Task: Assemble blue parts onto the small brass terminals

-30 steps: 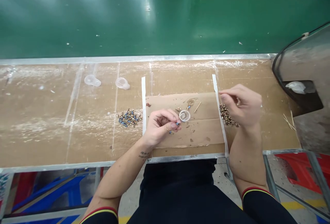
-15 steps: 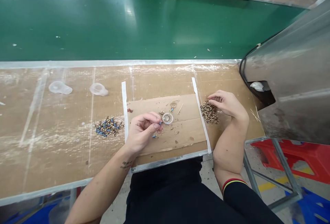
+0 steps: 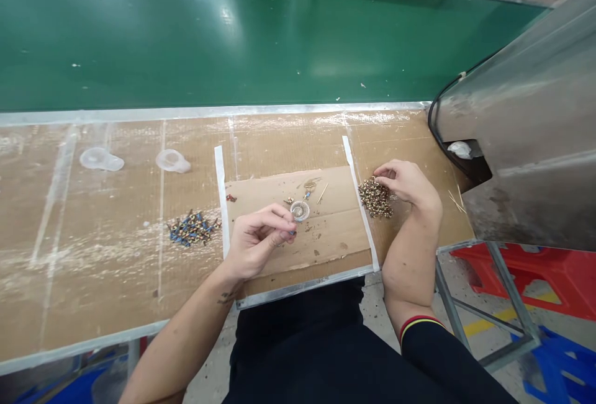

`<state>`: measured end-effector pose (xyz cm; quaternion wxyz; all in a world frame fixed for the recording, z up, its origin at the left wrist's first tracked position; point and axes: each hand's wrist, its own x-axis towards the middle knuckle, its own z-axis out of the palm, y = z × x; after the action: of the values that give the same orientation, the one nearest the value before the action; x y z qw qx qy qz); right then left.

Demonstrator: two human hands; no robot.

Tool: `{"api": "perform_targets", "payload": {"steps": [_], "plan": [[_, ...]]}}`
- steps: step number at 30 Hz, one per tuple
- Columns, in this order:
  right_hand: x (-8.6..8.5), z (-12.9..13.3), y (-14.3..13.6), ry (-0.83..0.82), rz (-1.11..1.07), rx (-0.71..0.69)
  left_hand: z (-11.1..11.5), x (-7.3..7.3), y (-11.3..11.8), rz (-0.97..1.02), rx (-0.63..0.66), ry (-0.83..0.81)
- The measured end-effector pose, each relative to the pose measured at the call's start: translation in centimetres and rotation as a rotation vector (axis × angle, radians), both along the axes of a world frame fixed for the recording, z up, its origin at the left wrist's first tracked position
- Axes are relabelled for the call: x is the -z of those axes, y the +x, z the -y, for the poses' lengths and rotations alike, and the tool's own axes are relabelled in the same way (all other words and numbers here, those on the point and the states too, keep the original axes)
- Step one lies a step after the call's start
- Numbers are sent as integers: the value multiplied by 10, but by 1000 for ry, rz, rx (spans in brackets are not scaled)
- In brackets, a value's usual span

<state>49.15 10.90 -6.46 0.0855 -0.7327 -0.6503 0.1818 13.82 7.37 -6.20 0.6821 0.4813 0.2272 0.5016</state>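
My left hand (image 3: 261, 238) is closed in a pinch over the cardboard sheet (image 3: 274, 261), holding a small blue-tipped part (image 3: 292, 233) mostly hidden by the fingertips. Just beyond those fingers sits a small round clear dish (image 3: 300, 210), with a blue and brass piece (image 3: 307, 195) at its far rim. My right hand (image 3: 407, 182) reaches to the pile of small brass-coloured parts (image 3: 375, 198), thumb and forefinger pinched together at its upper edge. What those fingertips hold, if anything, is too small to make out. Left of the sheet lies a heap of blue and brass parts (image 3: 192, 228).
Two clear plastic pieces (image 3: 101, 159) lie at the left of the table. A thin stick (image 3: 323, 193) rests on the cardboard. White tape strips (image 3: 220, 193) edge the sheet. A green surface (image 3: 186, 38) runs behind, and a metal machine housing (image 3: 526, 137) stands at the right.
The whole view has shifted slightly. My left hand has turned a little, its fingers closing further over the blue-tipped part. My right hand stays at the brass pile.
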Motion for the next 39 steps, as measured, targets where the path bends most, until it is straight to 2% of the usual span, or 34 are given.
{"api": "perform_targets", "payload": {"steps": [7,13,20,22,26,32,34,39], "plan": [[2,-4,-10,46,-41,-10,-2,3,1,65,0,-4],[-10,-1,-29,399,-341,14,0,-1,5,19,-14,-66],[-19,16,-95,607,-878,-300,4,2,10,-78,-109,-98],[-20,21,-112,623,-965,-361,5,3,11,-87,-121,-100],[-21,27,-131,594,-943,-476,7,2,11,-106,-136,-108],[-18,31,-146,548,-1087,-533,7,2,11,-84,-140,-115],[-17,34,-150,532,-1103,-527,6,3,11,-59,-138,-111],[-12,40,-158,531,-1090,-401,7,3,11,0,-115,-95]]}}
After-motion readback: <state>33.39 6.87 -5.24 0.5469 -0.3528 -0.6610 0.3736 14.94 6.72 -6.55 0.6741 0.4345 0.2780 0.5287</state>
